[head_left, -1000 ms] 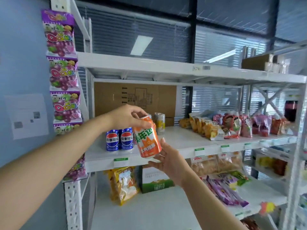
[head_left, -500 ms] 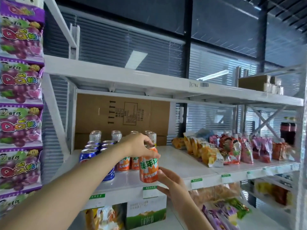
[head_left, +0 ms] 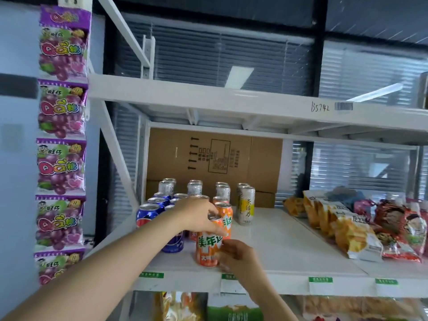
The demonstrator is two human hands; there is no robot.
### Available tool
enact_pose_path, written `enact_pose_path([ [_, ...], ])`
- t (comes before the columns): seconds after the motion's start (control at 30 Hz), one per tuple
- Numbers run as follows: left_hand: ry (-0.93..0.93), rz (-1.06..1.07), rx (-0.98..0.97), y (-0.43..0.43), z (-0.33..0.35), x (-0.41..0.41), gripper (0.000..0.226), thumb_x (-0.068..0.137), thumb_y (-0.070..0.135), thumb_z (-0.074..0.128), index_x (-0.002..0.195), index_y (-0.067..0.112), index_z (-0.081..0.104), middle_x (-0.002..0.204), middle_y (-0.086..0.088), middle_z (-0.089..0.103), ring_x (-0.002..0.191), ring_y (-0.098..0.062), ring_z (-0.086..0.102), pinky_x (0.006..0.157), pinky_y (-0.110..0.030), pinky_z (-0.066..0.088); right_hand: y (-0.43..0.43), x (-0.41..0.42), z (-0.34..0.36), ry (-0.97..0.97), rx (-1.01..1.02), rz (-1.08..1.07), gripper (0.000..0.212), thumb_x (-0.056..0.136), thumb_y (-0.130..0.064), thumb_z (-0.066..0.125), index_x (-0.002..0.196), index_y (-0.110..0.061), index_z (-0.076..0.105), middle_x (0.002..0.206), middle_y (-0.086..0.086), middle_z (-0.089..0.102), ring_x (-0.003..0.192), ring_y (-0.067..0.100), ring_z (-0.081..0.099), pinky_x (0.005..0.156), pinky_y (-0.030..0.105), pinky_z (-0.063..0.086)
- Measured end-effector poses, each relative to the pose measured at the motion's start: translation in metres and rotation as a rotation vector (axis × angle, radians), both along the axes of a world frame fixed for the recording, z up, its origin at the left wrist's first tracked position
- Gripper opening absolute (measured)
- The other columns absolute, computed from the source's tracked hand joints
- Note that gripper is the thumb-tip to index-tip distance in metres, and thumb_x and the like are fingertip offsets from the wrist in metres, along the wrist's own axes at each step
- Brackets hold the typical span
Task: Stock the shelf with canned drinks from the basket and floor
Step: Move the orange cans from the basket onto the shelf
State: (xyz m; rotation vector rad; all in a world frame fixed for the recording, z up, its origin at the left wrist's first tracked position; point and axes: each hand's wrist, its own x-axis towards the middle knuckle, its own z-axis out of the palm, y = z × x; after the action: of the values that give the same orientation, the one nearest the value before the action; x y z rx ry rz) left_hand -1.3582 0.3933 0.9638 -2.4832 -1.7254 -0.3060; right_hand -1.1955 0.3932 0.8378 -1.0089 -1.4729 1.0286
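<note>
While orange can (head_left: 207, 247) stands upright near front edge of flat white shelf (head_left: 289, 246), left hand (head_left: 199, 214) grips its silver top from above, fingers curled over rim; right hand (head_left: 236, 253) curls round its lower side. Can: smooth glossy cylinder, green characters on white band. Round-topped blue cans (head_left: 148, 214) just left. Matte brown cardboard box (head_left: 215, 158) at back. Crinkly snack bags (head_left: 354, 232) well right.
</note>
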Motion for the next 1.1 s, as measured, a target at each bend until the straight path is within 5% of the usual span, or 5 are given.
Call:
enact_pose_path([
  [0.27, -0.120, -0.060, 0.013, -0.009, 0.010, -0.010, 0.027, 0.082, 0.028, 0.075, 0.106, 0.017, 0.076, 0.108, 0.004, 0.073, 0.096, -0.011, 0.065, 0.087, -0.030, 0.051, 0.012, -0.013, 0.007, -0.043, 0.032, 0.085, 0.025, 0.082, -0.002, 0.073, 0.102, -0.015, 0.064, 0.087, -0.002, 0.073, 0.075, 0.009, 0.069, 0.063, 0.019, 0.055],
  [0.43, -0.046, -0.027, 0.036, 0.005, 0.010, -0.011, 0.026, 0.083, 0.025, 0.074, 0.107, 0.017, 0.075, 0.112, 0.002, 0.070, 0.105, -0.017, 0.060, 0.089, -0.032, 0.049, 0.029, -0.028, 0.007, -0.078, 0.038, 0.041, 0.027, 0.082, 0.000, 0.072, 0.104, -0.012, 0.062, 0.093, -0.005, 0.071, 0.086, 0.010, 0.067, 0.065, 0.012, 0.051],
  [0.6, -0.009, -0.023, 0.046, 0.022, 0.012, -0.018, 0.030, 0.082, 0.024, 0.075, 0.110, 0.016, 0.073, 0.114, 0.001, 0.071, 0.104, -0.015, 0.064, 0.086, -0.028, 0.047, 0.048, -0.042, -0.001, -0.081, 0.037, -0.040, 0.035, 0.079, -0.013, 0.078, 0.110, -0.015, 0.062, 0.103, -0.002, 0.071, 0.097, 0.016, 0.066, 0.085, 0.030, 0.053],
  [0.9, 0.007, -0.086, 0.026, 0.040, 0.017, -0.029, 0.029, 0.081, 0.023, 0.077, 0.109, 0.016, 0.074, 0.110, 0.002, 0.073, 0.099, -0.012, 0.066, 0.092, -0.032, 0.053, 0.061, -0.045, -0.012, -0.126, 0.105, -0.126, 0.034, 0.072, -0.028, 0.084, 0.100, -0.026, 0.066, 0.094, -0.009, 0.073, 0.091, 0.012, 0.067, 0.085, 0.036, 0.055],
  [1.1, 0.042, -0.107, 0.033, 0.041, 0.019, -0.031, 0.028, 0.080, 0.026, 0.077, 0.107, 0.018, 0.075, 0.108, 0.004, 0.074, 0.099, -0.012, 0.066, 0.092, -0.036, 0.053, 0.051, -0.043, -0.007, -0.116, 0.123, -0.069, 0.032, 0.076, -0.026, 0.081, 0.106, -0.025, 0.068, 0.097, -0.009, 0.074, 0.093, 0.010, 0.067, 0.083, 0.027, 0.053],
])
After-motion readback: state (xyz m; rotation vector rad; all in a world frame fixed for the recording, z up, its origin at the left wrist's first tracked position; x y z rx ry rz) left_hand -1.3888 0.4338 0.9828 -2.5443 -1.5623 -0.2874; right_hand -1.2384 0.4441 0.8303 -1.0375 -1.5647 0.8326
